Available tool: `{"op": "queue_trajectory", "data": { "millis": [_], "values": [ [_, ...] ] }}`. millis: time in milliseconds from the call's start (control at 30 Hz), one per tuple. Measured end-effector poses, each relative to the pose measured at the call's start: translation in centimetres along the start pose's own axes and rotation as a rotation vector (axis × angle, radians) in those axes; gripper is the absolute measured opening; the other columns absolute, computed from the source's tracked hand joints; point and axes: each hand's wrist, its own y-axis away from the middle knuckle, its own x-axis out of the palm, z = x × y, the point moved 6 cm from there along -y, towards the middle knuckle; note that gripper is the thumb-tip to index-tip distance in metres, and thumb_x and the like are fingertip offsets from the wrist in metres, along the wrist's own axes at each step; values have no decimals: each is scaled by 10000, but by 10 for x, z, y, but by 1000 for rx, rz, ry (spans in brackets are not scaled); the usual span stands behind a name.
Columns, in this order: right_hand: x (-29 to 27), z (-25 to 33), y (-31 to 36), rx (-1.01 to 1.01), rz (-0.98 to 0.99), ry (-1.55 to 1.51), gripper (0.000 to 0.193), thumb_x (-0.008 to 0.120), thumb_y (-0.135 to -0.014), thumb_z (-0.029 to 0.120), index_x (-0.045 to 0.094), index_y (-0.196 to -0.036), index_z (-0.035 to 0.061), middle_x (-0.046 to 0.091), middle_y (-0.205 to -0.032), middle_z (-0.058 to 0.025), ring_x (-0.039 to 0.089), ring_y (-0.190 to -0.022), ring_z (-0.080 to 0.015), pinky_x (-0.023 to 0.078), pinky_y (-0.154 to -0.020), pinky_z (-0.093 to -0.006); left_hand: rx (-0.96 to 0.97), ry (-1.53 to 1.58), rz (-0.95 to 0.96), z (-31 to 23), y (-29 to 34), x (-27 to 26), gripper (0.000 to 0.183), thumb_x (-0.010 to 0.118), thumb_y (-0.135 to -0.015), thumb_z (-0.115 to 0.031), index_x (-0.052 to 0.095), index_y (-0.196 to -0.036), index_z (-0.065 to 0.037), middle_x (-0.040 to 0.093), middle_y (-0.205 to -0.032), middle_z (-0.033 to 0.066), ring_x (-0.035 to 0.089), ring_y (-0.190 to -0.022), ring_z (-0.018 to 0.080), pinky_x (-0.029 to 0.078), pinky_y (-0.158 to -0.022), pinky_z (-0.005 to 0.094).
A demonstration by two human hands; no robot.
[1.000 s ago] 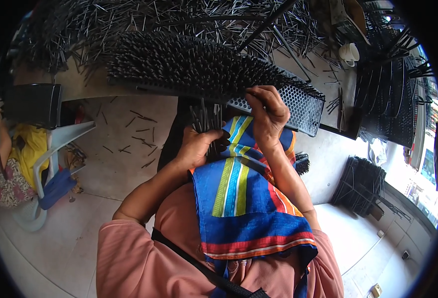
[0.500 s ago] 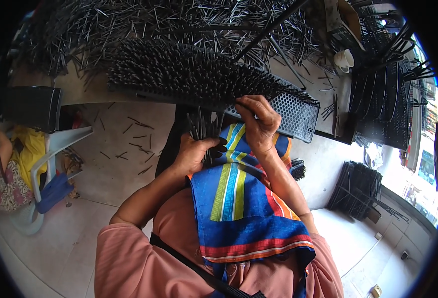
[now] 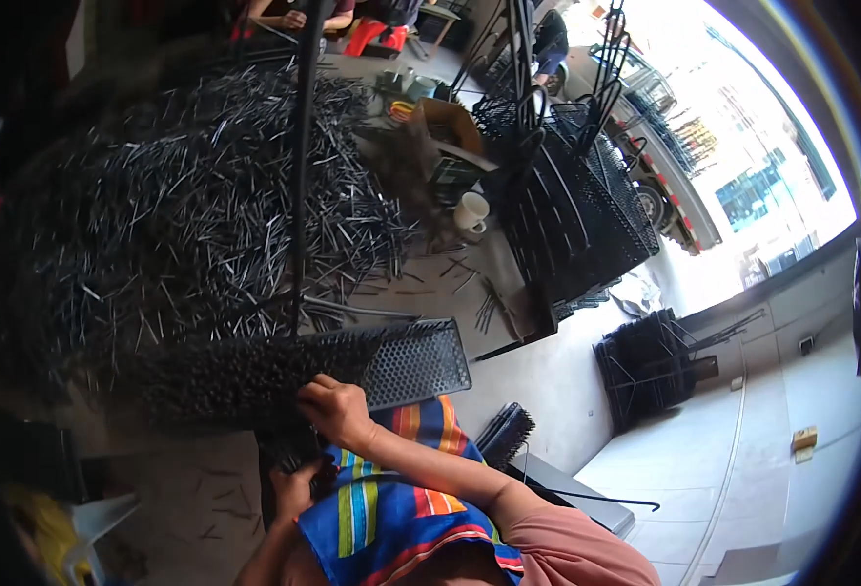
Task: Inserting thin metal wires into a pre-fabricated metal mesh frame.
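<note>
Head view, one worker, two bare hands. Item: perforated panel (image 3: pixel 421 363), dark, oblong, lying along the near edge of the surface (image 3: pixel 426 308); right end showing open holes, middle and left crowded with dark upright strips (image 3: pixel 216 386), blurred. Item: right hand (image 3: pixel 338 405), over the panel's near edge, close to where bristled and open parts meet; fingers bent, tips drawn into a pinch; whether a strip sits between them cannot be told. Item: left hand (image 3: pixel 297 485), just below that edge, fingers curled about a dark bundle (image 3: pixel 292 447), probably more strips. Item: loose pile (image 3: pixel 225 205) of dark strips, spread over the far and left parts of the surface. Item: white mug (image 3: pixel 471 212), near the surface's right edge. Handling notes, by judgement: bundle best kept close under the right hand, ends level, for drawing strips singly; pinch low, press square to the hole; advance row by row toward the panel's right corners, lest holes be skipped; avoid leaning on standing strips.
</note>
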Motion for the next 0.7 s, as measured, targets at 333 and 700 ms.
{"op": "queue_trajectory", "data": {
  "millis": [333, 700],
  "values": [
    [10, 5, -10, -77, 88, -14, 95, 645, -771, 162, 598, -770, 80, 563, -747, -107, 608, -653, -353, 485, -561, -444, -43, 129, 5, 17, -3, -9, 217, 653, -765, 57, 656, -979, 18, 674, -882, 84, 660, -713, 171, 549, -640, 308],
    [9, 11, -12, -125, 111, 27, 79, 642, -793, 170, 625, -798, 93, 556, -791, -99, 605, -639, -328, 484, -550, -436, -105, 311, 53, 5, -5, -1, 341, 617, -785, 71, 599, -1110, -30, 654, -915, 73, 655, -746, 179, 540, -656, 288]
  ]
}}
